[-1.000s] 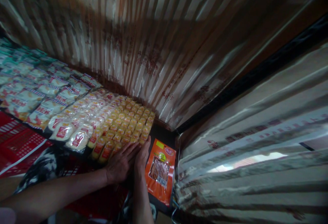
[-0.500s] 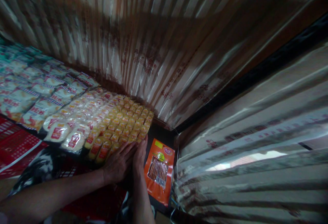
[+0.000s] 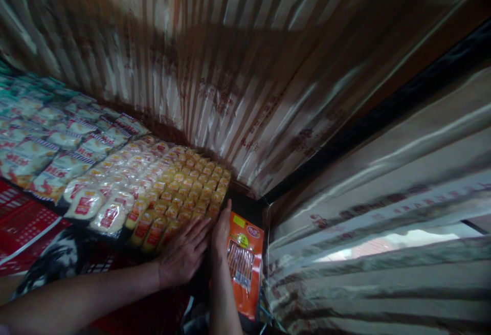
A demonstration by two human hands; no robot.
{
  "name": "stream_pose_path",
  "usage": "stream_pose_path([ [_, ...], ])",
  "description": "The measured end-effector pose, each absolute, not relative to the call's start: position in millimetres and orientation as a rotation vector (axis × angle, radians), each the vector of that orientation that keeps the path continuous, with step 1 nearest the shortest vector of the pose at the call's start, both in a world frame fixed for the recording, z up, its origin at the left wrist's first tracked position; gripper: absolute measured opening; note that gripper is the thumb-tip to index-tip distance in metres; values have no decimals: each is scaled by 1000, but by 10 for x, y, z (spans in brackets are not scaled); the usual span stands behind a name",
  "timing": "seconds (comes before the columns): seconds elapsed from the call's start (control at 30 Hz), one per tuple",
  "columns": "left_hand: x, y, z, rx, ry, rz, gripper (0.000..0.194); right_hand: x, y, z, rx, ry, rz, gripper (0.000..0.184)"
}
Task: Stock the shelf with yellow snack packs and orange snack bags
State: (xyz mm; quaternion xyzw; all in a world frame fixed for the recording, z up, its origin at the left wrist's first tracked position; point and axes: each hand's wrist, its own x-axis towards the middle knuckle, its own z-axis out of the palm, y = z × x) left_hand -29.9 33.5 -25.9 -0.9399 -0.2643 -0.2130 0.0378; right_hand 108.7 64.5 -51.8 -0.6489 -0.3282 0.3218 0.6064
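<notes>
Rows of small yellow-wrapped snack packs [image 3: 195, 184] stand close together on a dark shelf. Against their front right corner lies my left hand [image 3: 184, 255], its fingers stretched out over the nearest packs. My right hand [image 3: 220, 232] is held edge-on at the right end of the rows, fingers straight and pointing away from me. It partly covers the left side of an orange packet [image 3: 245, 294] with a clear window showing brown sticks. Neither hand is closed round anything. My left fingers hide some of the front packs.
Left of the yellow packs are white round wrapped snacks [image 3: 86, 203], then blue-and-white bags [image 3: 63, 171] and green packets [image 3: 23, 82]. Red plastic baskets [image 3: 23, 222] sit below the shelf. Pleated printed sheeting [image 3: 245, 94] hangs behind and at the right, along a dark beam [image 3: 368, 125].
My right hand has moved right, away from my left hand, and now overlaps the orange packet's left edge. My left hand has shifted slightly down and right, its fingers still stretched out.
</notes>
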Motion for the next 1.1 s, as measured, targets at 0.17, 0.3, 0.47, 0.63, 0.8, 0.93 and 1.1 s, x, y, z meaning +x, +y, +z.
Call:
stream_pose_path([
  [0.17, -264, 408, -287, -2919, -825, -619, 52, 1094, 703, -562, -1467, -776, 836, 75],
  [0.3, -288, 425, -353, -2914, -859, -595, 53, 1056, 762, -617, -1502, -796, 821, 74],
  [0.47, -291, 405, -330, -2914, -933, -547, 62, 1074, 810, -678, -1513, -760, 818, 81],
  [0.63, -277, 399, -274, -2838, -891, -576, 53, 1222, 906, -667, -1527, -775, 774, 86],
  [0.8, -216, 400, -294, -2800, -812, -587, 48, 1406, 1103, -519, -1624, -789, 737, 81],
  [0.93, -201, 415, -298, -2789, -788, -592, 45, 1481, 1237, -467, -1637, -820, 763, 80],
  [1.1, -238, 457, -278, -2830, -787, -561, 47, 1428, 1329, -580, -1623, -851, 789, 77],
])
